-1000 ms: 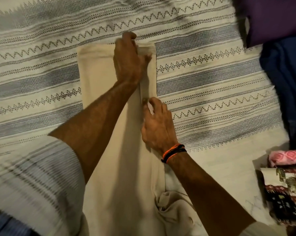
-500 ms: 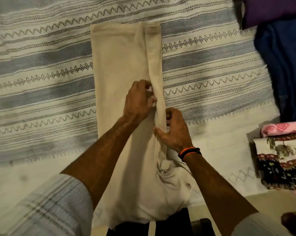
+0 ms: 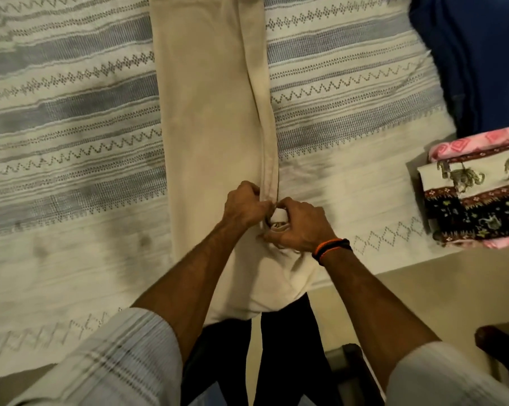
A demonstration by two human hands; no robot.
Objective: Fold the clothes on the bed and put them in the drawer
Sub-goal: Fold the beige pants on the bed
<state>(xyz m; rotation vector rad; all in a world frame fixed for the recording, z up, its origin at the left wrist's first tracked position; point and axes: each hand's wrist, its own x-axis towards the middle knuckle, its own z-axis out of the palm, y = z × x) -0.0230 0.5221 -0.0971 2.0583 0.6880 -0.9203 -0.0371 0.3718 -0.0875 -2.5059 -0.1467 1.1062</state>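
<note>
Lengthwise, beige trousers flat on striped bedspread, both hands' fingers pinching bunched fabric

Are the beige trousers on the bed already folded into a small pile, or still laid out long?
Still laid out long. The beige trousers stretch across the bedspread; both hands grip bunched fabric near the waist.

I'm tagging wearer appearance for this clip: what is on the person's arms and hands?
Both forearms are bare, with pale, faintly checked sleeves pushed up near the elbows. The right wrist carries orange and black thread bands. No rings or gloves show on the left hand or right hand.
</note>
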